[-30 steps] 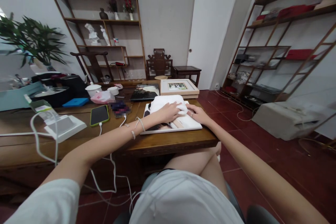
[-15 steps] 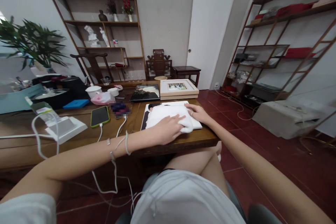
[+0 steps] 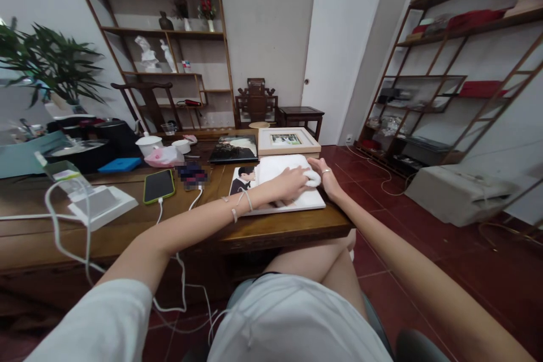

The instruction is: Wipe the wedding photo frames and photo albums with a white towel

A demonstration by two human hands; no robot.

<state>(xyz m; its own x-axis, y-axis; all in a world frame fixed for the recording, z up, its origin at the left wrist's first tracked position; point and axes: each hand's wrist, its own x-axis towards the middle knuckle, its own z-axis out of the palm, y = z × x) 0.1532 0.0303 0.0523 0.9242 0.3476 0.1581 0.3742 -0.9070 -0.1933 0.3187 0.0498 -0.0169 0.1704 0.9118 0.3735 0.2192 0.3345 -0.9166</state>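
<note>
A flat white photo board (image 3: 292, 202) with a portrait printed at its left end lies on the near right part of the wooden table (image 3: 127, 232). A white cloth (image 3: 280, 167) is spread over its far half. My left hand (image 3: 292, 182) lies on the cloth, fingers curled over a bunched fold of it. My right hand (image 3: 326, 176), with a ring on one finger, rests at the board's far right edge, fingers pressed against the cloth's bunched end.
Behind the board lie a dark photo print (image 3: 236, 149) and a framed picture (image 3: 287, 141). A green-cased phone (image 3: 158, 185) on a white cable, a white stand (image 3: 99, 203), bowls and a blue box stand to the left. Shelves line both walls; a printer (image 3: 458, 192) sits on the floor.
My left hand slid the cloth toward me over the board's near edge, then pushed it back to the far side. The portrait at the board's left end now shows. My right hand moved slightly farther away.
</note>
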